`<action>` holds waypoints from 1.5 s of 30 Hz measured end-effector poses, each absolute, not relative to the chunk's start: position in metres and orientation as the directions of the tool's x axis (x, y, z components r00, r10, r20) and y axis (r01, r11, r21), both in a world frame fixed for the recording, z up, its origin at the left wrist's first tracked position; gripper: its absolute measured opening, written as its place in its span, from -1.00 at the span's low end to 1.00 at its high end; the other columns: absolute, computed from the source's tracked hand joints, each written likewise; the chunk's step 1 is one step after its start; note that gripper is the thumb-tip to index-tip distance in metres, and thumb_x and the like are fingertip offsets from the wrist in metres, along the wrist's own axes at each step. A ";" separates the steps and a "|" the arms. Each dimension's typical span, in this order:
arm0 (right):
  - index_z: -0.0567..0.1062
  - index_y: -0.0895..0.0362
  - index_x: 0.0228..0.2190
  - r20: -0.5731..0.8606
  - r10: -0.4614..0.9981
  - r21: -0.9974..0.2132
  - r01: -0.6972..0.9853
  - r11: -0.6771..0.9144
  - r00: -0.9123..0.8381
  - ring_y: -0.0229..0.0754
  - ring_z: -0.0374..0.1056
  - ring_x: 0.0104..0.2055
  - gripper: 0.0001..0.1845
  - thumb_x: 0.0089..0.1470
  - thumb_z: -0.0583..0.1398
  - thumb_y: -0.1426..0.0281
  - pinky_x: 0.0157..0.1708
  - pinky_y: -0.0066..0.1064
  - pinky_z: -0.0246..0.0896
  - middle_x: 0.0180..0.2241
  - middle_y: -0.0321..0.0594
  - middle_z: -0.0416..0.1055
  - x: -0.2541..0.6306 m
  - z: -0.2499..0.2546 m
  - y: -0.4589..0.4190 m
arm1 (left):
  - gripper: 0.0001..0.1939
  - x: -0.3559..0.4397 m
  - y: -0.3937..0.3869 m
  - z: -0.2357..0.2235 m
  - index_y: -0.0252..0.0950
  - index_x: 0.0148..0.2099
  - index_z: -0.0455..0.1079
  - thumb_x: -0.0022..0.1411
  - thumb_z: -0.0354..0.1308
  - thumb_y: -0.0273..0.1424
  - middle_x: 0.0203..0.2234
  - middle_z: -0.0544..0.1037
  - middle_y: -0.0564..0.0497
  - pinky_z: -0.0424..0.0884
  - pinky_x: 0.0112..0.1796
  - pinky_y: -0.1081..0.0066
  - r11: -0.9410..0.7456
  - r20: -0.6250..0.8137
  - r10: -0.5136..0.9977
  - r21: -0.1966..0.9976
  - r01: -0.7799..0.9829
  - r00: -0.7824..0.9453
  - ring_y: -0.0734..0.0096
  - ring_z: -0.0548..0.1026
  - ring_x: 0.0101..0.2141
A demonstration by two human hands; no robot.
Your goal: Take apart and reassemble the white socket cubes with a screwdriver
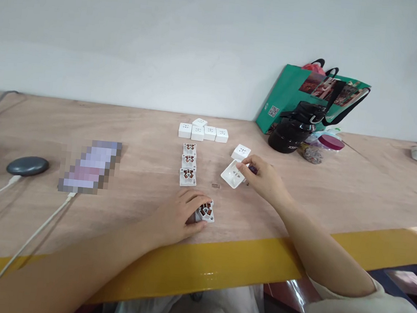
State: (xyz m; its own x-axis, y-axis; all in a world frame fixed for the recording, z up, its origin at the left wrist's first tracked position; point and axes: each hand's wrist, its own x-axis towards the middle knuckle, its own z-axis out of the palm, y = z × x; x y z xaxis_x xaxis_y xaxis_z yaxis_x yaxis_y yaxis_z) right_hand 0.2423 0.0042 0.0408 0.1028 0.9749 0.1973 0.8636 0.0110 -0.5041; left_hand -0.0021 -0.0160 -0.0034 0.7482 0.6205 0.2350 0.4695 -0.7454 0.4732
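My left hand (183, 213) is closed round a white socket base with copper contacts (206, 211), low over the front of the table. The fingers of my right hand (260, 176) pinch the edge of a white socket cover (232, 174), its hollow inner side and slots facing up. Something small and dark purple (253, 169) shows in the same hand; its kind is unclear. Just behind that cover sits a white socket (241, 152). Ahead of my left hand, three socket bases with copper contacts (188, 176) stand in a column, and beyond them are several white sockets (197, 133).
A phone (91, 167) on a white cable and a dark oval device (28, 165) lie at left. A black bottle (291, 132) stands before a green bag (284, 90) at back right. Yellow tape (220, 261) covers the table's front edge.
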 end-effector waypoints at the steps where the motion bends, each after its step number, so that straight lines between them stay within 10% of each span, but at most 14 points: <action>1: 0.41 0.09 -0.30 0.269 0.960 -0.479 0.876 0.063 0.078 -0.19 0.33 -0.43 -0.71 0.11 0.05 0.16 -0.45 -0.40 0.13 -0.43 -0.23 0.44 0.240 0.038 0.002 | -0.60 -0.003 -0.015 -0.004 -0.19 0.11 0.19 0.23 0.09 -0.31 0.03 0.35 -0.07 0.29 0.03 0.14 -0.741 0.238 0.628 0.471 0.478 0.741 0.17 0.31 0.04; 8: 0.36 0.18 -0.19 0.406 0.741 0.149 0.839 0.524 -0.535 -0.19 0.34 -0.39 -0.79 0.10 0.06 0.46 -0.59 -0.46 0.08 -0.21 -0.06 0.40 0.222 0.017 -0.019 | -0.63 -0.013 -0.012 0.005 -0.20 0.07 0.20 0.21 0.07 -0.33 0.04 0.32 -0.09 0.29 0.04 0.14 -0.679 0.183 0.710 0.437 0.591 0.680 0.17 0.32 0.04; 13: 0.34 0.16 -0.28 0.342 0.675 0.272 0.756 0.595 -0.654 -0.21 0.33 -0.42 -0.90 0.11 0.08 0.44 -0.59 -0.46 0.13 -0.25 -0.10 0.38 0.221 0.017 -0.029 | -0.62 -0.019 -0.009 0.009 -0.24 0.04 0.21 0.14 0.08 -0.40 0.03 0.32 -0.10 0.28 0.04 0.09 -0.642 0.171 0.751 0.412 0.646 0.638 0.14 0.31 0.04; 22: 0.37 0.16 -0.31 0.235 0.716 0.190 0.753 0.630 -0.658 -0.17 0.39 -0.41 -0.62 0.12 0.08 0.08 -0.59 -0.43 0.21 -0.25 -0.12 0.40 0.222 0.019 -0.027 | -0.60 -0.023 -0.004 0.001 -0.24 0.11 0.22 0.21 0.04 -0.35 0.03 0.32 -0.12 0.32 0.02 0.15 -0.681 0.236 0.723 0.403 0.611 0.650 0.16 0.34 0.03; 27: 0.39 0.12 -0.26 0.441 0.681 -0.007 0.756 0.654 -0.585 -0.20 0.38 -0.38 -0.61 0.12 0.07 0.05 -0.45 -0.40 0.25 -0.35 -0.18 0.42 0.241 0.023 -0.016 | -0.59 -0.023 -0.005 0.004 -0.20 0.14 0.21 0.25 0.04 -0.27 0.04 0.33 -0.10 0.31 0.03 0.15 -0.699 0.270 0.710 0.385 0.603 0.650 0.16 0.33 0.04; 31: 0.41 0.12 -0.29 0.710 0.701 -0.325 0.914 0.243 0.066 -0.20 0.32 -0.40 -0.62 0.11 0.06 0.06 -0.40 -0.38 0.22 -0.43 -0.21 0.38 0.299 0.025 0.014 | -0.58 -0.026 0.003 0.016 -0.23 0.08 0.26 0.24 0.01 -0.15 -0.01 0.38 -0.10 0.29 0.03 0.14 -0.655 0.375 0.755 0.402 0.640 0.537 0.13 0.33 0.03; 35: 0.44 0.14 -0.36 0.341 0.802 -0.337 0.860 -0.383 0.490 -0.11 0.32 -0.30 -0.70 0.10 0.06 0.19 -0.33 -0.33 0.16 -0.36 -0.14 0.43 0.364 0.010 0.040 | -0.61 -0.041 0.030 0.017 -0.27 -0.01 0.30 0.27 -0.07 -0.13 -0.09 0.43 -0.09 0.37 -0.08 0.22 -0.408 0.379 0.900 0.553 0.727 0.216 0.21 0.40 -0.08; 45: 0.48 0.18 -0.25 0.243 0.822 -0.257 0.852 -0.457 0.515 0.02 0.32 -0.14 -0.71 0.06 0.03 0.38 -0.26 -0.25 0.16 -0.15 0.03 0.37 0.378 -0.025 0.052 | -0.70 -0.063 0.069 -0.009 -0.25 -0.10 0.42 0.21 -0.03 -0.27 -0.09 0.42 -0.10 0.27 0.02 0.14 -0.268 0.210 0.955 0.319 0.909 0.208 0.08 0.33 -0.01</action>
State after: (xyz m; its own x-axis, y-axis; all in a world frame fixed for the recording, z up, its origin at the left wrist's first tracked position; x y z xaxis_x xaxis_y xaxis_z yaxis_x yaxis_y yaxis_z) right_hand 0.3775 0.0523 -0.0250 0.5145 0.8224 0.2428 0.8516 -0.4569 -0.2572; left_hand -0.0631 0.0694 -0.0086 0.2077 0.9555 0.2097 0.9093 -0.2676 0.3187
